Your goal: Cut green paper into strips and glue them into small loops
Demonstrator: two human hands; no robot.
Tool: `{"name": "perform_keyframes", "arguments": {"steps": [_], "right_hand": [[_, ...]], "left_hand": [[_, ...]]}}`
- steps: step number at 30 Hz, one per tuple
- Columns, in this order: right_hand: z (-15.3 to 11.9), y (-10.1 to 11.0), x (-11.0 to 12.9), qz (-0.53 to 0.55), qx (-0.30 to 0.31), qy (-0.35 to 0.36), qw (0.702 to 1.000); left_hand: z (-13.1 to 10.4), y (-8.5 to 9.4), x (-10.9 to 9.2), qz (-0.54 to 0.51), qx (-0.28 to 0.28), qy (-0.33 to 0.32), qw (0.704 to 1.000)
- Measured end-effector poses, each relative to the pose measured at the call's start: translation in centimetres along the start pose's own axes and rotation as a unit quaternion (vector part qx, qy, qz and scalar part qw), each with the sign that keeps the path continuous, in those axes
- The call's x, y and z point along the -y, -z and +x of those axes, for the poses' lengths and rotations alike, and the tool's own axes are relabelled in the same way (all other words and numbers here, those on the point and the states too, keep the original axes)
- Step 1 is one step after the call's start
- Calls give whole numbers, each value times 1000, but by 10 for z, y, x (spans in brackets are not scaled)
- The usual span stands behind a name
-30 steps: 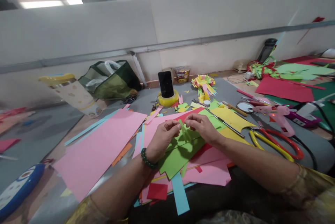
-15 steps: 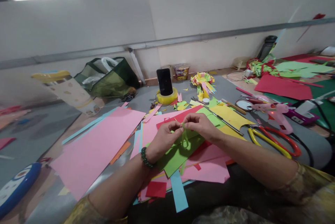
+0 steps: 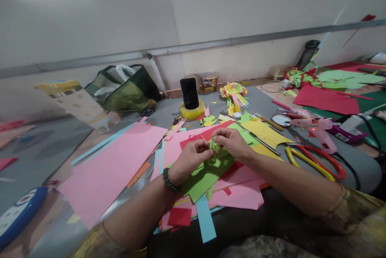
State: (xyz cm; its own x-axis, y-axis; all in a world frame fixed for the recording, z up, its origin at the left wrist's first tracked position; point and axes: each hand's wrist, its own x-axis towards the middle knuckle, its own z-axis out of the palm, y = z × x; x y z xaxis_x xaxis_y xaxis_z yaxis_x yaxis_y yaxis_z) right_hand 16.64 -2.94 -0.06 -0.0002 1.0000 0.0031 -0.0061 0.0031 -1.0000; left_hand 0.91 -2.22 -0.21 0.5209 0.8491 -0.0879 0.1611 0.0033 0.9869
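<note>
Both of my hands meet over a pile of coloured paper, pinching a small piece of green paper strip (image 3: 212, 154) between them. My left hand (image 3: 193, 156), with a dark bead bracelet (image 3: 169, 180) at the wrist, grips its lower left side. The fingertips of my right hand (image 3: 230, 141) close on its upper end. Fingers partly hide the strip, so its exact shape is unclear. Beneath them lies a green paper sheet (image 3: 199, 185) over pink sheets (image 3: 238, 199) and a red one. A light blue strip (image 3: 206, 219) pokes out at the front.
Pink sheets (image 3: 114, 169) lie at left. A phone (image 3: 189, 93) stands in a yellow tape roll (image 3: 192, 112), near a frilly paper flower (image 3: 233, 93). On the right are tweezers (image 3: 262, 143), scissors (image 3: 327, 161) and a pink glue gun (image 3: 319, 129) with a cable.
My right hand has risen slightly and its fingers have shifted on the green strip. The loop hanging below my fingers earlier now appears shorter and higher.
</note>
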Motion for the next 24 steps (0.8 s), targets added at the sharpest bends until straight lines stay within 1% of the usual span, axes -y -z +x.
{"name": "perform_keyframes", "arguments": {"steps": [6,9,11,13,15,17,20,22,23,24], "right_hand": [[0,1,-3,11,19,31,999],[0,0,-2,34,-2,18,999],[-2,1,1,31,-9,15,999],[-7,1,4,-8,12,26,1000],[-15,1,8,-88,45,44,994],[-25,1,12,-187,61,62,978],[-44,6,18,-319,74,70,942],[-54,16,22,-388,95,78,913],[-58,24,25,-422,97,90,897],[-60,34,28,-459,87,99,879]], "left_hand": [[0,2,-3,22,-5,-8,1000],[0,6,-7,44,-7,-18,999],[0,8,-8,55,2,-13,998],[1,10,-9,68,24,-11,997],[0,11,-9,91,51,-19,994],[-1,11,-8,124,77,-31,989],[-4,11,-7,164,119,-35,979],[-6,11,-8,172,131,-35,976],[-6,12,-8,168,128,-33,977],[-6,12,-9,162,122,-32,979]]}}
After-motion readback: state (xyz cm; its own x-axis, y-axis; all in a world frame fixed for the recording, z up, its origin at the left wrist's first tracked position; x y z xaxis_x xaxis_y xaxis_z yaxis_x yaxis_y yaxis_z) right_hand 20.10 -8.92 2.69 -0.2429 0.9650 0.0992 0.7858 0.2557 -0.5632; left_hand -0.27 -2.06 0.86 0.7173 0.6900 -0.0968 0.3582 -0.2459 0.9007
